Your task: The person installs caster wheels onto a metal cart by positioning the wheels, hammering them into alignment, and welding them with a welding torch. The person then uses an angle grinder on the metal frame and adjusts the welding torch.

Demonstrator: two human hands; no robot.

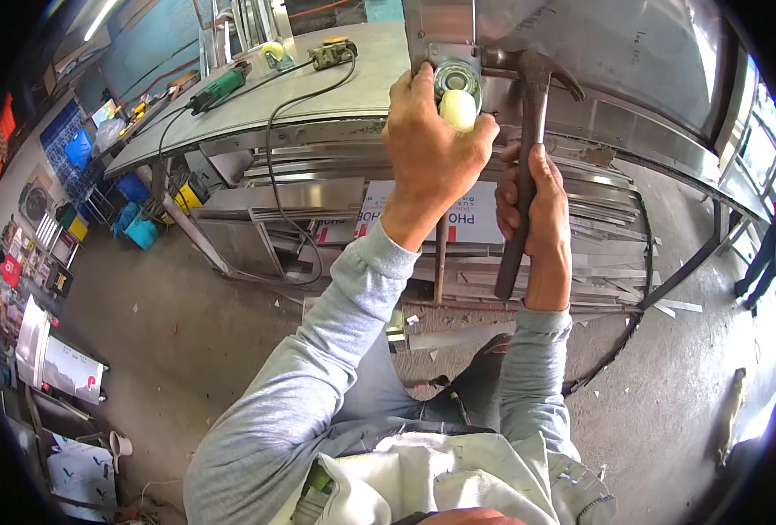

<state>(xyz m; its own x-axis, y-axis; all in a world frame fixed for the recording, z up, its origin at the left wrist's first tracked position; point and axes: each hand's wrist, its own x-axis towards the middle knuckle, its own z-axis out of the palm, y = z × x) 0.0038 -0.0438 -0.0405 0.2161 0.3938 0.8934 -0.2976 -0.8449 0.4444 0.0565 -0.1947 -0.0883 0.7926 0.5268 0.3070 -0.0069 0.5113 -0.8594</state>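
In the head view, a worker's left hand [438,144] steadies a caster [458,108] against metal [438,22], fingers partly curled around it; the right hand [546,206] is closed on 1 hammer [532,122], its head just beside. Metal strips [580,188] fill the space beneath the workbench [370,66]; a blue bucket's [141,233] contents are indistinct.

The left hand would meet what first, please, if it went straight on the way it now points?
Most likely the caster, which the left hand seems to touch; a metal piece shows beyond it, though depth is unclear in this single view.
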